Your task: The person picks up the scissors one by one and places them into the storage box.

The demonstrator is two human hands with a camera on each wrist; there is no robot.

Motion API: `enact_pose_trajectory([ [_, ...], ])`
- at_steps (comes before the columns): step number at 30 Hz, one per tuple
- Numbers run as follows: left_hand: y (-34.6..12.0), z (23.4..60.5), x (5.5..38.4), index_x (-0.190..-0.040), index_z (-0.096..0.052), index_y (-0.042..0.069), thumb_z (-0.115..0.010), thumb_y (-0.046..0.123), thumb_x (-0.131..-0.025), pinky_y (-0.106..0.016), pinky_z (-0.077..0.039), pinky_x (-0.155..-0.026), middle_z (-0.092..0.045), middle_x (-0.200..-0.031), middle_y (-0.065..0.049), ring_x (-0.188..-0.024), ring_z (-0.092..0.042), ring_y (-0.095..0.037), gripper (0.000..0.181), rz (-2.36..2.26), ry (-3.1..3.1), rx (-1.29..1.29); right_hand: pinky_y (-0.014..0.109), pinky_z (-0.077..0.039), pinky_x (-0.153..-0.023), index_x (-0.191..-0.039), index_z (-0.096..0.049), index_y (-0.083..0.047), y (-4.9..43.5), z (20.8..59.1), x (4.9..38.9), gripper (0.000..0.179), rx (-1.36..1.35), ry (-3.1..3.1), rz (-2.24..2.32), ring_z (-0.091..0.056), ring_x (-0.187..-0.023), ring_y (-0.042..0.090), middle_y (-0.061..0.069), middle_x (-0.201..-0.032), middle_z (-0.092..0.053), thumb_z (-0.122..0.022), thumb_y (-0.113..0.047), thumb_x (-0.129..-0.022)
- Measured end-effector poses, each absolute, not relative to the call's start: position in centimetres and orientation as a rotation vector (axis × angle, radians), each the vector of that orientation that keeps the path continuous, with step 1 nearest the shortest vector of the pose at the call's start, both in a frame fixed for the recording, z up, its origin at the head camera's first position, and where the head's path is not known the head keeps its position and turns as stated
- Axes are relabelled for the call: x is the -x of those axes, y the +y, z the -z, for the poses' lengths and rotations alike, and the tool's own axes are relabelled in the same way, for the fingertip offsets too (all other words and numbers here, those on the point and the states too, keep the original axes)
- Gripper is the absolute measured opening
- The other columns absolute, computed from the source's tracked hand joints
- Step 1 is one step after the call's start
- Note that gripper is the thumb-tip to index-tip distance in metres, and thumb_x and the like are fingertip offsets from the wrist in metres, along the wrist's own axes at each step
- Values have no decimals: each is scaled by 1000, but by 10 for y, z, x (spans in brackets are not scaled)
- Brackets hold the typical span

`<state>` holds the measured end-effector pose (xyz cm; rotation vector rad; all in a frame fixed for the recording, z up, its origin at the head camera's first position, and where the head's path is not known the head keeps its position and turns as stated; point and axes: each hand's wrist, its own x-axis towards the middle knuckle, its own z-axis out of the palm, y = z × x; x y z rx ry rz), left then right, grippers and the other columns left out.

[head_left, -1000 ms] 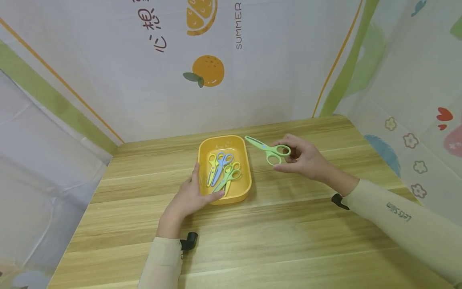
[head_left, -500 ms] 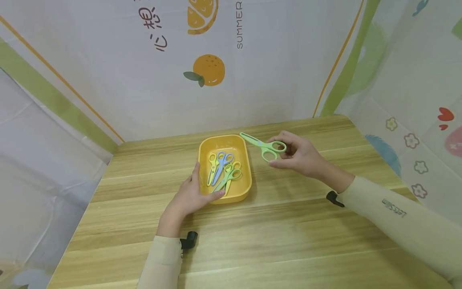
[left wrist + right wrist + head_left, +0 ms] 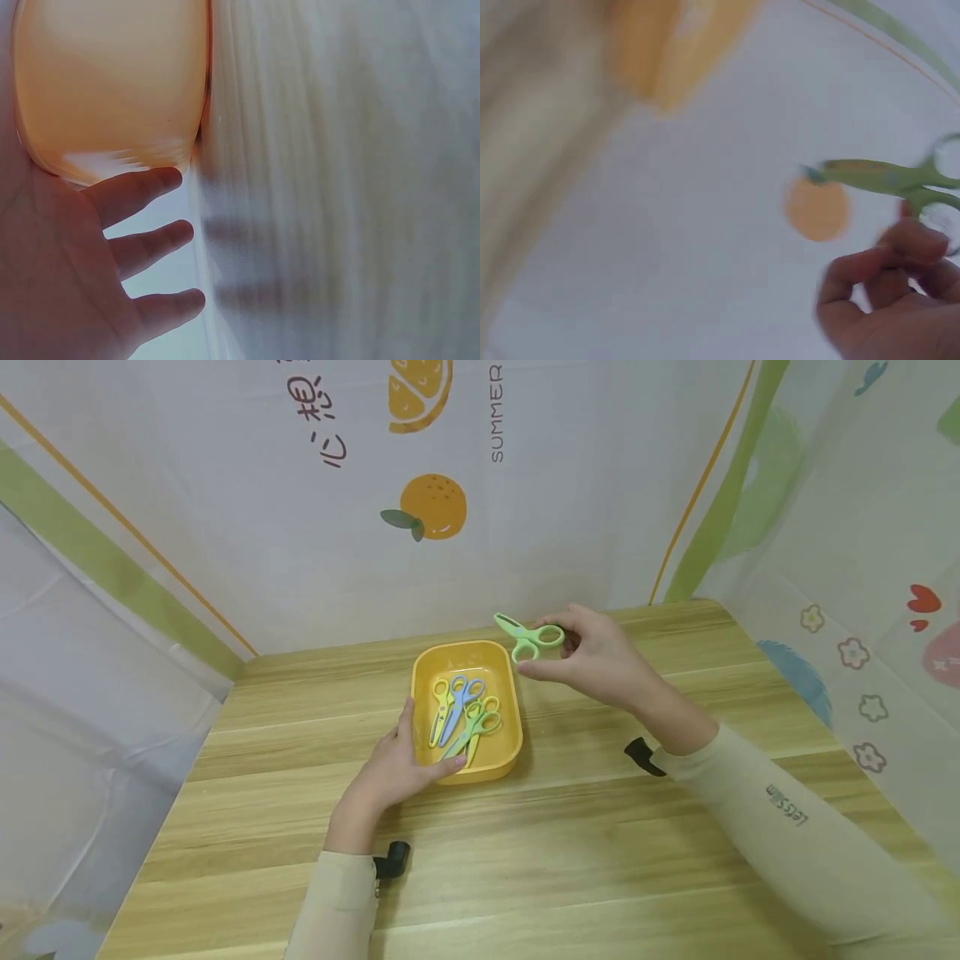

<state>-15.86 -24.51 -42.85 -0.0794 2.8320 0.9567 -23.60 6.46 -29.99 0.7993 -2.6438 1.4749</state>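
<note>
My right hand (image 3: 600,664) pinches green scissors (image 3: 525,632) by the handles, raised just beyond the far right corner of a yellow tray (image 3: 506,693). The blades point to the far left. In the right wrist view the green scissors (image 3: 874,178) show sharply side-on above the fingers. My left hand (image 3: 390,768) holds the tray's near left corner, thumb over the rim and fingers along the outer side. Inside the tray lie blue scissors (image 3: 454,717), a second green pair (image 3: 469,727) and yellow scissors (image 3: 438,725); another yellow pair is partly covered by the green one.
The tray stands toward the back of a wood-grain table (image 3: 585,852). Behind the table's far edge hangs a white cloth (image 3: 570,527) with fruit prints, and a patterned cloth (image 3: 862,568) borders the right side. Each wrist carries a small black camera mount (image 3: 393,860).
My right hand has moved left and away from me, bringing the green scissors up to the tray's far right corner and turning them. My left hand and the tray have stayed put.
</note>
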Motion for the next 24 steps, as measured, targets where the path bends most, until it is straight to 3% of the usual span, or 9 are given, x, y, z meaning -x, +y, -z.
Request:
enact_pose_trajectory([
  [10, -244, 426, 156, -172, 13, 21, -74, 87, -75, -64, -38, -123, -30, -173, -23, -155, -41, -47, 146, -974, 2830, 63, 25, -38, -65, -116, -78, -12, 31, 272, 203, 43, -746, -2450, -1564, -46, -79, 22, 6, -91, -50, -96, -24, -79],
  [24, -245, 426, 156, -171, 14, 20, -73, 88, -75, -63, -39, -122, -29, -174, -23, -155, -41, -46, 146, -971, 2827, 57, 25, -36, -63, -123, -77, -10, 6, 321, 201, 49, -524, -2446, -1704, -45, -79, 20, 8, -93, -51, -94, -31, -82],
])
